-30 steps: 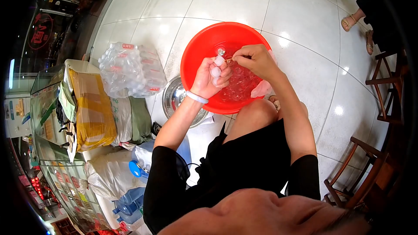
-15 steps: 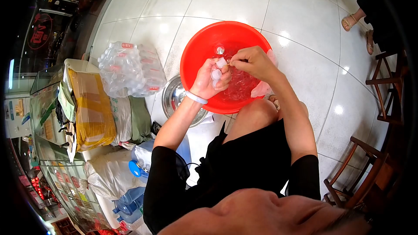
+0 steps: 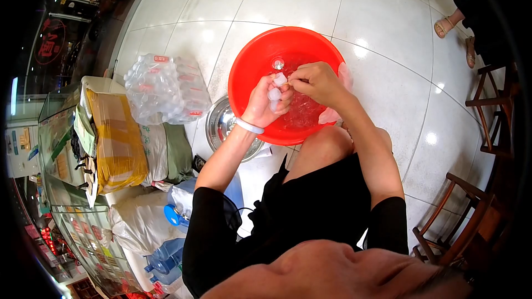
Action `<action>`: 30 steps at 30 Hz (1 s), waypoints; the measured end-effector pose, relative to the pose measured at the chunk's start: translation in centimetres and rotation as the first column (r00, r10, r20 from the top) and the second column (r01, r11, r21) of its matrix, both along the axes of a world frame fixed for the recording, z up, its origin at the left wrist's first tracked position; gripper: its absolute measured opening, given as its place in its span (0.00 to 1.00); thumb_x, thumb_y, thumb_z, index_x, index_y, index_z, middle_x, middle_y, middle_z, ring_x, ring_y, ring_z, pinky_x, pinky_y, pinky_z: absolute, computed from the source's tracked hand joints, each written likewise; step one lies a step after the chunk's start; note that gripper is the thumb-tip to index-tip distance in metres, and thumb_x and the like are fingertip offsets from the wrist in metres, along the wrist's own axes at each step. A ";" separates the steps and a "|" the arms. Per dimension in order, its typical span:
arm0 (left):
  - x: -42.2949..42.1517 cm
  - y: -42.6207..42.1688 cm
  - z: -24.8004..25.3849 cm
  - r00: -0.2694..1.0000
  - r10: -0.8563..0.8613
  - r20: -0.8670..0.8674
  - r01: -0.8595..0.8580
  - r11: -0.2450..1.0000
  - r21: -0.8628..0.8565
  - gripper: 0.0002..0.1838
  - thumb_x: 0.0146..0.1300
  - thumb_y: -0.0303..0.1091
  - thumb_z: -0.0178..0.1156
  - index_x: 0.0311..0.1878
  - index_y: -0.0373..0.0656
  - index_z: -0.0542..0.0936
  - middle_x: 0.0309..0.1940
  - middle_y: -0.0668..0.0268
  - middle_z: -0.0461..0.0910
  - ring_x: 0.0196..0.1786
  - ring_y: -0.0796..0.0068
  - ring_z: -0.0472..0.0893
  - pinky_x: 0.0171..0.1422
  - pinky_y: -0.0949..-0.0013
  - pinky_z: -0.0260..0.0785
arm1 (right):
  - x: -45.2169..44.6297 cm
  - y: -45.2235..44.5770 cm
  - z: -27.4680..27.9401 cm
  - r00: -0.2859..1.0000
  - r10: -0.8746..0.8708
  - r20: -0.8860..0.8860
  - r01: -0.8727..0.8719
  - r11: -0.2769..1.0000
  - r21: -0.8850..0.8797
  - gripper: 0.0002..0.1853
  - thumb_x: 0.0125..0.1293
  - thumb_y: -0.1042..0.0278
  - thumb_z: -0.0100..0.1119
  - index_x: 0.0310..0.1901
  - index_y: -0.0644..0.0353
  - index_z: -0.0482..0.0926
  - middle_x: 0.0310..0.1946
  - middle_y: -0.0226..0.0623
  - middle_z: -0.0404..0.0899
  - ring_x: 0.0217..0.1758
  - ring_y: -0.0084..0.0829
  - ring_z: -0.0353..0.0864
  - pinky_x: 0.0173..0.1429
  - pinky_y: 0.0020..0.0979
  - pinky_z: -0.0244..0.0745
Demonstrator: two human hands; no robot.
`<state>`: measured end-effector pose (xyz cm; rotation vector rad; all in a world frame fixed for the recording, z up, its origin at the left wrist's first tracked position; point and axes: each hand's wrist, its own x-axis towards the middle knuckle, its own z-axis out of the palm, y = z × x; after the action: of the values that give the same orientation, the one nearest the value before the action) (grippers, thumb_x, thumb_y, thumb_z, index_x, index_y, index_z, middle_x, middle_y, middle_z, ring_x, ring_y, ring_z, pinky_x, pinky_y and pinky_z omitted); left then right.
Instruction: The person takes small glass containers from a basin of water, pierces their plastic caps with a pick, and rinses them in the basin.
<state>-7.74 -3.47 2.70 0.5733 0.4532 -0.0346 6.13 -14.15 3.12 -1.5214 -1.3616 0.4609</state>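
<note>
Over a large red basin [image 3: 249, 50], my left hand [image 3: 265, 101] is closed around several small whitish translucent pieces [image 3: 275, 94], which show between its fingers. My right hand [image 3: 317, 81] is pinched close beside the top piece, its fingertips nearly at my left fingers; what it grips is too small to make out. Clear items or liquid [image 3: 305, 112] lie in the basin below, hard to tell apart. A small round shiny item [image 3: 278, 63] is in the basin beyond my hands. Pink plastic [image 3: 330, 116] hangs at the basin's right rim.
A steel bowl [image 3: 219, 123] stands left of the basin, near wrapped plastic bottles [image 3: 166, 88] and a taped box [image 3: 115, 139]. Blue water jugs [image 3: 166, 263] are lower left. Wooden chairs [image 3: 465, 185] stand at the right, with another person's sandalled feet [image 3: 441, 27] behind.
My right hand has moved slightly left and down, closer to my left hand. The top whitish piece has shifted a little in my left hand's hold.
</note>
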 end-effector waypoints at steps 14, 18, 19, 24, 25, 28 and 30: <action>-0.3 0.4 -0.7 0.976 -0.061 0.209 0.102 0.976 -0.190 0.18 0.59 0.47 0.40 0.20 0.45 0.63 0.16 0.68 0.64 0.13 0.80 0.60 0.13 0.79 0.52 | 1.1 -0.7 0.5 0.992 -0.004 -0.124 0.010 0.998 0.054 0.07 0.49 0.69 0.53 0.24 0.64 0.78 0.19 0.39 0.75 0.21 0.34 0.73 0.27 0.29 0.66; -0.3 0.3 -0.7 0.975 -0.071 0.210 0.112 0.976 -0.188 0.19 0.59 0.47 0.40 0.19 0.45 0.62 0.16 0.68 0.63 0.12 0.80 0.59 0.13 0.79 0.53 | 0.9 -0.6 0.4 0.990 0.011 -0.143 0.000 0.997 0.073 0.07 0.49 0.70 0.53 0.24 0.65 0.77 0.19 0.39 0.75 0.21 0.34 0.74 0.27 0.29 0.66; -0.3 0.3 -0.6 0.975 -0.071 0.211 0.112 0.976 -0.188 0.19 0.59 0.47 0.40 0.19 0.45 0.62 0.16 0.68 0.63 0.12 0.80 0.59 0.13 0.79 0.53 | 0.9 -0.6 0.4 0.989 0.010 -0.150 0.001 0.997 0.072 0.07 0.49 0.70 0.53 0.24 0.65 0.78 0.19 0.40 0.75 0.21 0.33 0.74 0.27 0.29 0.66; -0.3 0.4 -0.5 0.971 -0.087 0.222 0.132 0.971 -0.197 0.20 0.60 0.48 0.39 0.18 0.45 0.62 0.15 0.68 0.63 0.12 0.80 0.59 0.12 0.79 0.53 | 1.0 -0.6 0.4 0.969 0.027 -0.246 -0.007 0.996 0.084 0.08 0.49 0.69 0.54 0.24 0.65 0.78 0.19 0.39 0.75 0.22 0.31 0.74 0.27 0.28 0.66; -0.4 0.4 -0.5 0.971 -0.087 0.222 0.132 0.971 -0.197 0.20 0.60 0.48 0.39 0.18 0.45 0.62 0.15 0.68 0.63 0.12 0.80 0.59 0.12 0.79 0.53 | 1.0 -0.5 0.3 0.970 0.039 -0.240 -0.021 0.997 0.077 0.08 0.49 0.69 0.54 0.25 0.65 0.78 0.19 0.39 0.75 0.21 0.30 0.74 0.27 0.27 0.66; -0.4 0.4 -0.6 0.979 -0.088 0.185 0.122 0.976 -0.179 0.20 0.60 0.49 0.39 0.18 0.45 0.62 0.14 0.69 0.62 0.12 0.80 0.59 0.12 0.79 0.52 | 0.8 -0.6 0.5 0.968 0.066 -0.241 -0.057 0.997 0.045 0.08 0.49 0.69 0.54 0.25 0.65 0.78 0.19 0.39 0.75 0.21 0.30 0.74 0.28 0.27 0.66; -0.3 0.3 -0.8 0.976 -0.119 0.185 0.150 0.975 -0.166 0.21 0.61 0.50 0.39 0.18 0.46 0.62 0.14 0.69 0.62 0.12 0.79 0.59 0.12 0.78 0.52 | 0.6 -0.6 0.6 0.965 0.084 -0.249 -0.081 0.996 0.022 0.08 0.49 0.69 0.54 0.25 0.65 0.78 0.19 0.39 0.75 0.21 0.30 0.74 0.28 0.27 0.67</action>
<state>-8.01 -3.18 1.89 0.4246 0.2375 -0.1530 6.72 -14.73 3.77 -1.3500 -1.2302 0.6719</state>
